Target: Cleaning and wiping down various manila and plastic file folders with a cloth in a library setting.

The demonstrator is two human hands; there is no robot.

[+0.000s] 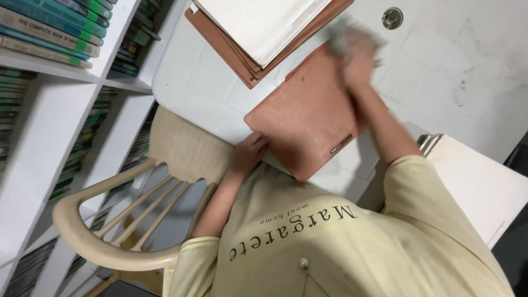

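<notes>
Head cam: brown folder [308, 115] lies flat on white table [440, 71], near edge. L hand [248, 151] fingers curled, pinning folder's near corner. R hand [356, 50] blurred, pressing a grey-green cloth [344, 34] on folder's far corner. Stack of folders w/ papers [264, 33] just beyond. Wooden chair [132, 220], bookshelf [49, 82] at left.

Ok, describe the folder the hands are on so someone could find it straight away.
On the white table, below the stack of folders topped with white sheets, one brown folder lies alone. The left hand touches its near corner; the right hand, blurred, is at its far edge. Unlike the stack, it's single, with a metal clip.
</notes>
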